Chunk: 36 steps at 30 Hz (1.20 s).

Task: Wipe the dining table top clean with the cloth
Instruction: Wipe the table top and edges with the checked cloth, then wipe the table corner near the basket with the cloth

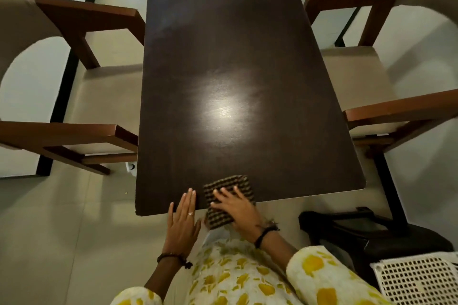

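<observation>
Stood at the near short edge of the dining table [247,77]; its dark brown surface carried a bright patch of reflected light near the middle.

Cloth [228,199]: dark, checked, folded to a thick pad. It lay at the near edge of the surface, a little left of that edge's midpoint, with its near end hanging past the edge toward me.

My right hand [238,210] lay flat on top of the cloth, fingers [224,192] straight and spread, pointing toward the far edge, pressing down and not curled round anything. A dark band sat at that wrist.

My left hand [182,218] rested just beside the cloth on its left, apart from it by a narrow gap. Its fingers were straight and close together, their tips on the surface at the near edge, the palm out past the edge; it held nothing. A ring showed on one finger and a dark beaded band at the wrist.

Both sleeves were white with yellow blotches.

A chair [81,96] with brown wooden arms and a pale seat stood against the left long edge, and a matching chair [366,77] against the right long edge. On the floor off the near right corner stood a dark piece of furniture [359,230], too dim to make out, with a white perforated basket [418,280] nearer to me.
</observation>
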Available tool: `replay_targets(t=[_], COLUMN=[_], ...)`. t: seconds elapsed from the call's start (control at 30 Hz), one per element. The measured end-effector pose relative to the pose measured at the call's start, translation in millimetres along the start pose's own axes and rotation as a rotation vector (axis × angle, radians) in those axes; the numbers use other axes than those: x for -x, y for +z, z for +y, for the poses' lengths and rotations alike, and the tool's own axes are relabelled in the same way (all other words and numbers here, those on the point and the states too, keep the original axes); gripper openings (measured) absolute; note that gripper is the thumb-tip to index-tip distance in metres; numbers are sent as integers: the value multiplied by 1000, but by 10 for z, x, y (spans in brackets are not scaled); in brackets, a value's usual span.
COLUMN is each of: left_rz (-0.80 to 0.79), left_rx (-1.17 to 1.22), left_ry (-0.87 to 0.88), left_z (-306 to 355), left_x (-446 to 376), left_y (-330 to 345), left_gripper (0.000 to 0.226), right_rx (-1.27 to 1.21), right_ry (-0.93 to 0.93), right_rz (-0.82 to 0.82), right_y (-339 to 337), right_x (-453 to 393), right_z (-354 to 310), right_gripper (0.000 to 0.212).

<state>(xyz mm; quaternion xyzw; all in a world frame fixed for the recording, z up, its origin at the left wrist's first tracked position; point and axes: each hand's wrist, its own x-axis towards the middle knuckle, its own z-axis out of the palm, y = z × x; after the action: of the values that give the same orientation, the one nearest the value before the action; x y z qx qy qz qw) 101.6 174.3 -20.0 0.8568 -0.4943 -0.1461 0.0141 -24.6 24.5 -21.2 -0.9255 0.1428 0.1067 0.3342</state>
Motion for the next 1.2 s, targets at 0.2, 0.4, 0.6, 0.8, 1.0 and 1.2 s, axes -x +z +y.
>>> replay_targets(t=[0.2,0.4,0.6,0.8,1.0,1.2], left_rz=[19,-114,-240,-164,-105,-226], left_rx=[-48,-108,-110,-41,-52,-108], left_ry=[116,257,435,485,602,625], left_z=[318,1092,1553,1549,1506,1570], left_x=[-59,-362,-503,-525,-650,-916], left_y=[72,152,193,140,129,-15], left_gripper=[55,66,58,56,62,48], right_rx=[-86,-213,-177,-33,-96,-252], right_ry=[-76,242,525,457,425,724], right_rz=[26,243,457,220,247,423], right_y=[-366,-786,-761,-451,-702,-948], right_x=[593,1561,1596,1224,1664,1988], right_z=[672,1436,1420,946,1193,1448], right_gripper=[57,63,57,60,69,59])
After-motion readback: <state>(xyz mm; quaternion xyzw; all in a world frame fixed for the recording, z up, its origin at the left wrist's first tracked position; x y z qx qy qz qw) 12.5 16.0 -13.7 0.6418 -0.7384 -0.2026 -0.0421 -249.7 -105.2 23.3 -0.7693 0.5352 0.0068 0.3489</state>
